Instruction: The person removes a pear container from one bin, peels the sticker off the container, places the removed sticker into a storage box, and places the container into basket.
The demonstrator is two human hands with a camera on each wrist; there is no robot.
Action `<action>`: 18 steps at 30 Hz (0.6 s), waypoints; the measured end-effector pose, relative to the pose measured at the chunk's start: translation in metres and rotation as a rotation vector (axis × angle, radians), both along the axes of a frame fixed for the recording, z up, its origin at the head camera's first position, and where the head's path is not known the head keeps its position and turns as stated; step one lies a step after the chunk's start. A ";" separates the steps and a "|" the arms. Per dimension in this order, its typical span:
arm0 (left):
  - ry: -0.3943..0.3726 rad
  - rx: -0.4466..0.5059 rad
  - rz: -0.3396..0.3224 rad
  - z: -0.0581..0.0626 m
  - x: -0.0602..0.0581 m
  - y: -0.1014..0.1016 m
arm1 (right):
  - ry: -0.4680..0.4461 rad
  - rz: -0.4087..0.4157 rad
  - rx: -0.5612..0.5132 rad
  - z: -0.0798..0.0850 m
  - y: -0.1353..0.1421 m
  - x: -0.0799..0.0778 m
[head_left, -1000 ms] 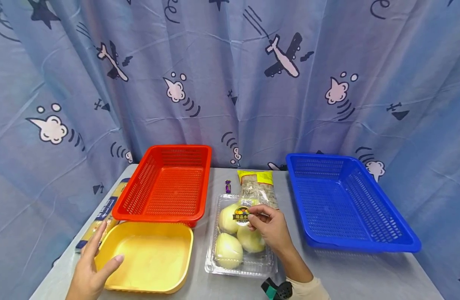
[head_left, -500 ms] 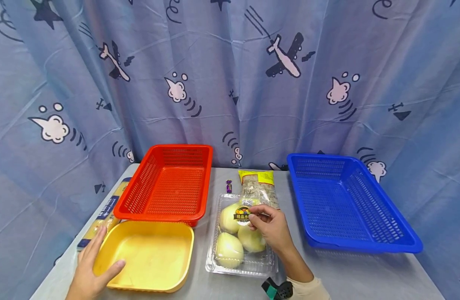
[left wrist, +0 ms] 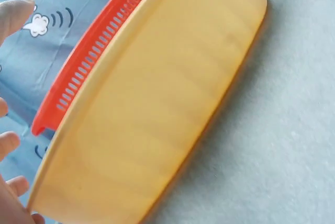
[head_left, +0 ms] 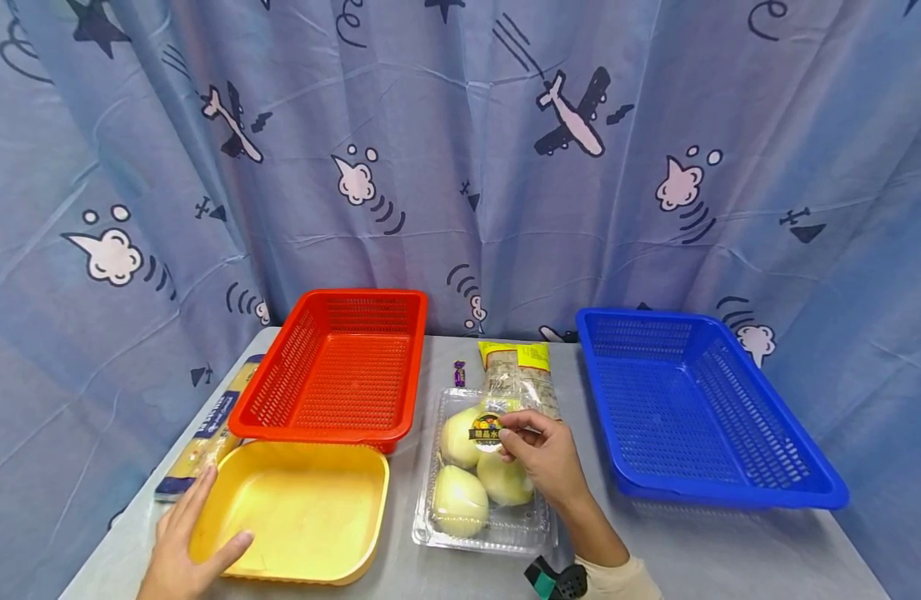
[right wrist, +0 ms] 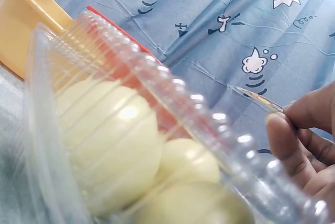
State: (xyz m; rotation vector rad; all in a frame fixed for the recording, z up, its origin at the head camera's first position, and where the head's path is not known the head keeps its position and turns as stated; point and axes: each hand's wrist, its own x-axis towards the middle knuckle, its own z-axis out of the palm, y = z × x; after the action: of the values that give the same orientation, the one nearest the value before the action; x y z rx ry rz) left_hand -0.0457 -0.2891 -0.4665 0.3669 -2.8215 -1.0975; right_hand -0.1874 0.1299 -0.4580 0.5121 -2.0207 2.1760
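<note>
"精品水" on the round sticker [head_left: 485, 431]

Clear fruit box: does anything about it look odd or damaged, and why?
The round label looks odd: the head view makes it seem stuck to the clear box, but the right wrist view shows the right hand pinching it in the air. I see no damage.

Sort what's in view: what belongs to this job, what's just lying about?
Likely in the job:
label, pinched by the right hand
clear box
pale fruit inside
perhaps yellow tub, beside the left hand

Probably just lying about:
red basket
blue basket
purple sweet
yellow-topped bag
blue-and-yellow packet
</note>
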 end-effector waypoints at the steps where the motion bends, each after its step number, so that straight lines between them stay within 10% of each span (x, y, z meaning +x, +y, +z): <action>1: 0.011 -0.001 0.000 -0.002 0.000 -0.001 | 0.002 0.001 0.001 0.000 0.000 0.000; 18: -0.009 0.081 0.101 -0.028 0.004 -0.009 | 0.010 -0.005 0.013 0.001 -0.001 0.000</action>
State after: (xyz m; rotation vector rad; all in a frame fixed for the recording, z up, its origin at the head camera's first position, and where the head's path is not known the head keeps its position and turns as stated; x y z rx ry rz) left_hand -0.0413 -0.2984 -0.4941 0.5159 -2.7387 -1.1942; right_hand -0.1870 0.1291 -0.4573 0.5178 -2.0300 2.1553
